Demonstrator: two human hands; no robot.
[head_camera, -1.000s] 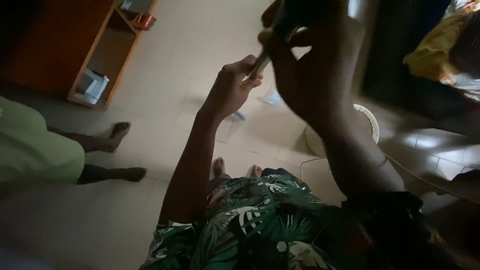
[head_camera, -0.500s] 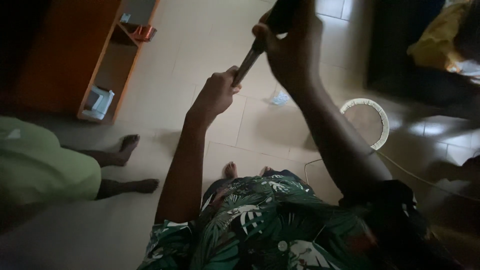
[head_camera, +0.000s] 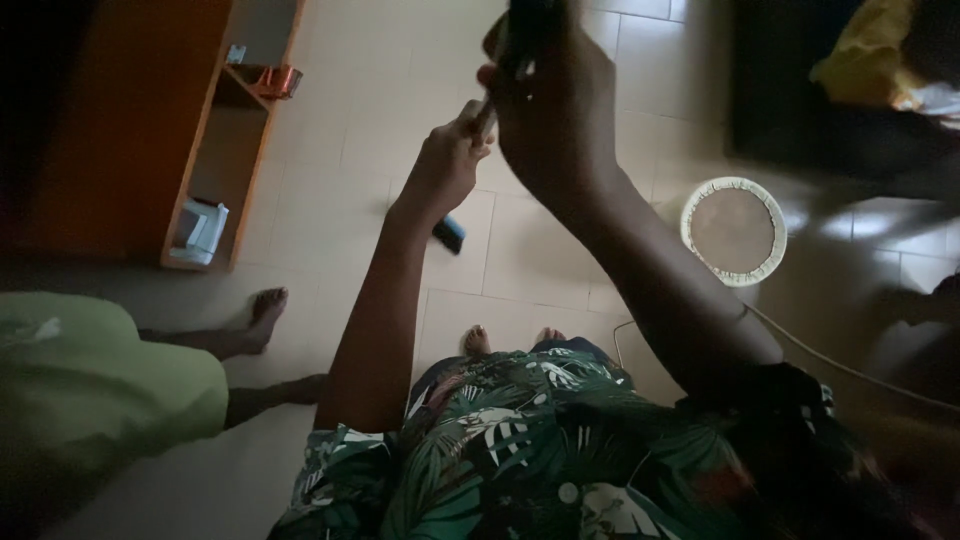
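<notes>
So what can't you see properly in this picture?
Head view:
- Dark thing in the right hand: cut by the top edge, too dim to name.
- Left hand: its fingertips pinch something hidden by the right hand.
- Small dark object on the floor: partly behind the left arm.
- Shelf items: too small.

This is a room in a home, dimly lit. The floor is pale square ceramic tile (head_camera: 380, 120). An orange-brown wooden shelf unit (head_camera: 215, 150) stands against the wall with small household items in its compartments. A round white-rimmed stand fan base (head_camera: 733, 231) sits on the floor, and people are barefoot (head_camera: 265, 312).
</notes>
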